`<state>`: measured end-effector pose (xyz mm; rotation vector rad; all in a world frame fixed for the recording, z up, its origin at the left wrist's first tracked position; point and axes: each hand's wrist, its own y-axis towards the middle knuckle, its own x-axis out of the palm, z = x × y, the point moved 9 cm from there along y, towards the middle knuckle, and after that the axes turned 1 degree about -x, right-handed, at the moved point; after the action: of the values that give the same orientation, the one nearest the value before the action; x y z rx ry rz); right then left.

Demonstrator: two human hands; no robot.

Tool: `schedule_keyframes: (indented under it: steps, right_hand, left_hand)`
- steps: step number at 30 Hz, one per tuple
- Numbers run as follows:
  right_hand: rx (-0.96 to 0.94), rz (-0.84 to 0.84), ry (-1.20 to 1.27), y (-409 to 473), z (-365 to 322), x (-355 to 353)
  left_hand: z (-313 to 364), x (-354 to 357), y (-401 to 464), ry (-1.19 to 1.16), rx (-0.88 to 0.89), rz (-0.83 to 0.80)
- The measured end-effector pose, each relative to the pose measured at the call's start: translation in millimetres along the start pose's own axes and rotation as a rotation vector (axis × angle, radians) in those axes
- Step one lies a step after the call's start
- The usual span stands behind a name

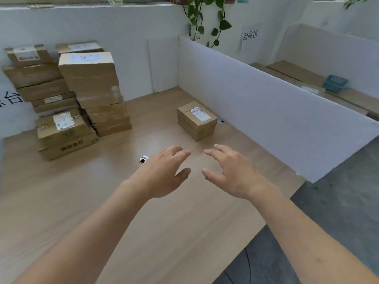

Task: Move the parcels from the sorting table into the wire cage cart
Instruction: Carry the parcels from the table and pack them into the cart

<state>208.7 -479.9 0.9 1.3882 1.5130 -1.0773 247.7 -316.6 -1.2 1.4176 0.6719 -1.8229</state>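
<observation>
Both bare arms reach out over the wooden sorting table (184,232), palms down. The left hand (162,173) is spread wide, fingers fanned and slightly curled, thumb held apart, with nothing in it and nothing under its fingertips but air above the tabletop. The right hand (229,171) mirrors it, loose and splayed, also empty. The two thumbs nearly face each other with a gap between them. Just beyond the fingertips, apart from both hands, a small cardboard parcel (196,119) sits alone on the table near the white partition (266,111), a white shipping label stuck on its top. Farther left, against the back wall, a stack of parcels (82,95) rises in uneven piles, several bearing labels, the lowest box printed with dark characters on its side. A round metal grommet (143,159) is set in the tabletop just left of the left hand. A trailing green plant (205,19) hangs above the partition, and a paper sign (250,35) with characters is fixed to the wall beyond.
</observation>
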Motion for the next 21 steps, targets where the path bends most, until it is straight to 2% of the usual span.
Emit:
schedule_keyframes:
  steps: [11,21]
  right_hand:
    - [-0.092,-0.107,0.03,104,93,2]
    - [-0.263,-0.251,0.066,223,216,2]
  left_hand:
    - [0,36,136,-0.025,-0.12,-0.012]
    - [14,98,252,-0.071,-0.397,0.014]
